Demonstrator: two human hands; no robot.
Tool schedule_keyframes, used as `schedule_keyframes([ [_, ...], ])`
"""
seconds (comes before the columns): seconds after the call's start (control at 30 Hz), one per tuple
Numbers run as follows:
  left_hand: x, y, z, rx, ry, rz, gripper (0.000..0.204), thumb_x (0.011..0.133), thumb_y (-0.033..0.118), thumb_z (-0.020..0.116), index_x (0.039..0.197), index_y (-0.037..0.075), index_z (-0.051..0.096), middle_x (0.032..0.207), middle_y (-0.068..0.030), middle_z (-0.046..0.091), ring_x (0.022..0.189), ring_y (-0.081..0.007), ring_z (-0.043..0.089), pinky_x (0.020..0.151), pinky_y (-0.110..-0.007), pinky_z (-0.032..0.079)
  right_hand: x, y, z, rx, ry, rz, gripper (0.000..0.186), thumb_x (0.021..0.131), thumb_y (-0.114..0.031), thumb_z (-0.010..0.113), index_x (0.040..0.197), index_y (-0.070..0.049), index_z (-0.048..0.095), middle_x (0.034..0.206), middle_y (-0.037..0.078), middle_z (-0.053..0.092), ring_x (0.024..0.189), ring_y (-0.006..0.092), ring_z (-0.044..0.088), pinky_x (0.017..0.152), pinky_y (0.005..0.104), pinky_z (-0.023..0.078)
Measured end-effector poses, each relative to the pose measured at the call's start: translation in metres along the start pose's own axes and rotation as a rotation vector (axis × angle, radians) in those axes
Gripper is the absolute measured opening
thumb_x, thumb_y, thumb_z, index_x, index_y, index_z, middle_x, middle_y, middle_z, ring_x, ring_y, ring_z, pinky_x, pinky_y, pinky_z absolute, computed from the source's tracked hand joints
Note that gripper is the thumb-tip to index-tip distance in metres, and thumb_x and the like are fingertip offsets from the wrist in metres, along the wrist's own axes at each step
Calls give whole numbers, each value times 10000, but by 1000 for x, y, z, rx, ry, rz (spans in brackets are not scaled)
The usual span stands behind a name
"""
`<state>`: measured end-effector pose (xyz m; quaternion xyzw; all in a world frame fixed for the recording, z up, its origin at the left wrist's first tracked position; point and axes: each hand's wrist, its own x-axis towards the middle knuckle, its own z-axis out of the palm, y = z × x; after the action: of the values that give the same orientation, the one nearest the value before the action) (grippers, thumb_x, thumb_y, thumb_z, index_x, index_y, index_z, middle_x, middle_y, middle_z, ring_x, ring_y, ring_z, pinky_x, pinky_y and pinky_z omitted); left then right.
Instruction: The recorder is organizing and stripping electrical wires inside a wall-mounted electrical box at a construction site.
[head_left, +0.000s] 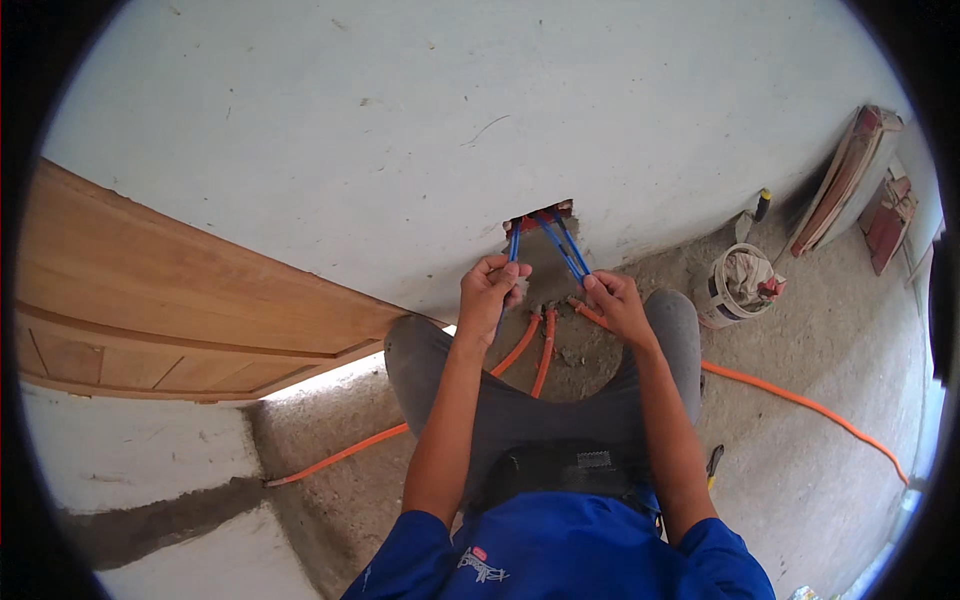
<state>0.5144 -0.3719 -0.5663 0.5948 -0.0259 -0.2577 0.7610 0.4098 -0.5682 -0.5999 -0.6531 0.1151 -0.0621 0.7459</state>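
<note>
Several blue electrical wires (565, 242) come out of a rough rectangular hole (518, 225) low in the pale wall, where a reddish edge shows. My left hand (490, 285) is closed on the wires at the left side of the hole. To the right, my right hand (615, 300) pinches another group of blue wires, pulled out at a slant toward me. Both hands are just in front of the hole, a short way apart. Where the wire ends lie within my fingers is hidden.
Orange conduits (548, 345) rise from the floor below the hole and run out both ways. A wooden door (200, 290) stands at left. At right are a white bucket (722, 300) with crumpled material, a yellow-handled trowel (763, 205) and leaning boards (840, 190). A tool (714, 462) lies near my right thigh.
</note>
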Motion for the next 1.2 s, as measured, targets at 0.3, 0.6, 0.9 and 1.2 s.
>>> schedule_keyframes([
  [0.3, -3, -8, 24, -192, 1, -37, 166, 947, 230, 590, 954, 64, 582, 578, 79, 407, 454, -3, 300, 413, -194, 223, 3, 19, -4, 75, -77, -22, 241, 954, -239, 593, 883, -15, 649, 654, -41, 549, 576, 29, 450, 512, 199, 352],
  [0.6, -5, -10, 17, -112, -26, 65, 278, 982, 314, 526, 1021, 50, 605, 532, 94, 332, 430, -16, 280, 416, -211, 228, 3, 12, -18, 24, -112, 46, 222, 945, -222, 603, 863, -16, 615, 674, -20, 576, 617, 38, 504, 554, 206, 404],
  [0.9, 2, -25, 5, 33, -90, 162, 290, 1011, 272, 476, 1087, 29, 614, 734, 16, 581, 585, -37, 457, 502, -194, 367, 22, 12, -29, -72, -253, -1, 196, 949, -192, 588, 882, -11, 623, 728, -5, 605, 709, 73, 555, 684, 250, 456],
  [1.2, 4, -33, -1, 143, -72, 238, 268, 996, 218, 487, 1083, 19, 643, 785, 25, 625, 557, -20, 403, 501, -222, 336, 37, 33, -37, -283, -148, 8, 187, 928, -158, 603, 828, -12, 665, 772, 1, 642, 736, 78, 546, 679, 262, 437],
])
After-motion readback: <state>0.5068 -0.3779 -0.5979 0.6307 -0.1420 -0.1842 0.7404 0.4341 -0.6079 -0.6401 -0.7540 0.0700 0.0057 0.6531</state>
